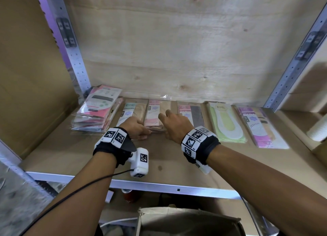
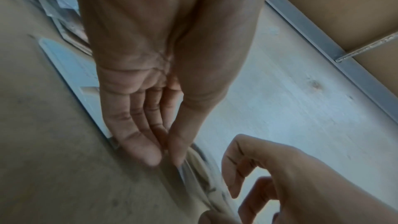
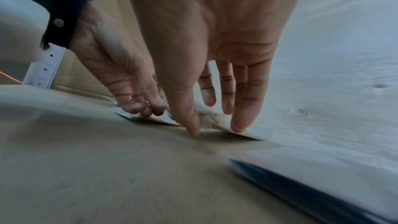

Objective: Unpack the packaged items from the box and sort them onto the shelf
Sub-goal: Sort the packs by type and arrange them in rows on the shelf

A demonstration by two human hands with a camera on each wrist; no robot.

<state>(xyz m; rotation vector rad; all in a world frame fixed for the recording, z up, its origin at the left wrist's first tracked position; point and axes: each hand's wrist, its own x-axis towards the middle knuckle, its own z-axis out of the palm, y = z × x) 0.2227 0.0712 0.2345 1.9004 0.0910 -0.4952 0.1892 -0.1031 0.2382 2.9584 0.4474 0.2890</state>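
Note:
On the brown shelf board point(image 1: 177, 161) a pink-labelled ENE packet stack point(image 1: 154, 115) lies in the middle of a row of packets. My left hand point(image 1: 144, 129) touches its near left edge with fairly straight fingers. At the near right edge my right hand point(image 1: 166, 122) has its fingers spread over the stack. In the right wrist view, the right hand point(image 3: 215, 125) sets thumb and fingertips on the packet point(image 3: 208, 117), and the left hand point(image 3: 140, 106) rests on its corner. The left wrist view shows the left hand point(image 2: 159, 157) against the packet edge point(image 2: 200, 173).
Left of the stack lie a blue-labelled packet point(image 1: 131, 112) and a tall pink pile point(image 1: 97, 110). To the right are a dark packet point(image 1: 191, 113), a green one point(image 1: 226, 122) and a purple one point(image 1: 256, 126). An open cardboard box point(image 1: 185, 219) sits below the shelf. Metal posts point(image 1: 70, 50) flank it.

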